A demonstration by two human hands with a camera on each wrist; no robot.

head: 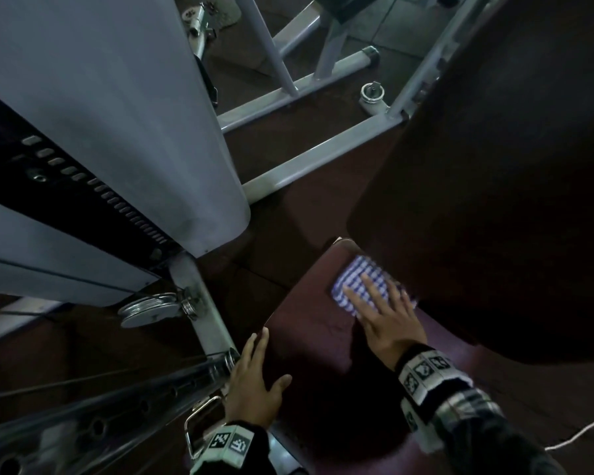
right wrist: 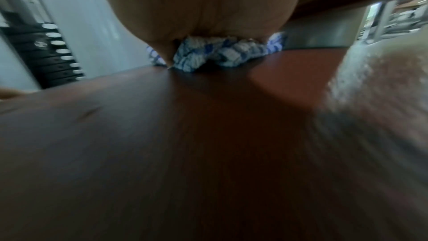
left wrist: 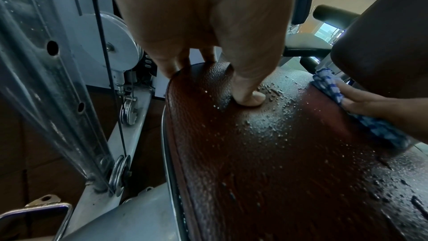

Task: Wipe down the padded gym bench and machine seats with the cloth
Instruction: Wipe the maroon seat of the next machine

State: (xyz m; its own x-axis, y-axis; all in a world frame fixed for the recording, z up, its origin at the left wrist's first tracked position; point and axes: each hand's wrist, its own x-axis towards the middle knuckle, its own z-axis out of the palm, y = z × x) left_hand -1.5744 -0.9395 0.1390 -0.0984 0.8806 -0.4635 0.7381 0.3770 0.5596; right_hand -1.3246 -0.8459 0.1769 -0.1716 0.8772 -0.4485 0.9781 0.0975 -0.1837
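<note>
The maroon padded machine seat [head: 309,354] fills the lower middle; droplets bead on its surface [left wrist: 266,135]. A blue-and-white checked cloth [head: 355,279] lies at the seat's far end, just under the dark backrest pad [head: 494,166]. My right hand [head: 378,303] presses flat on the cloth with its fingers spread. The cloth bunches under the palm [right wrist: 220,53] in the blurred right wrist view. My left hand [head: 254,375] rests on the seat's left edge, its fingers along the side and its thumb [left wrist: 250,96] on top.
A white shrouded weight stack [head: 83,186] stands close on the left, with a pulley [head: 151,308] and cable beside the seat. Grey frame bars [head: 323,156] cross the floor beyond. A chrome handle [head: 199,416] sits below my left wrist.
</note>
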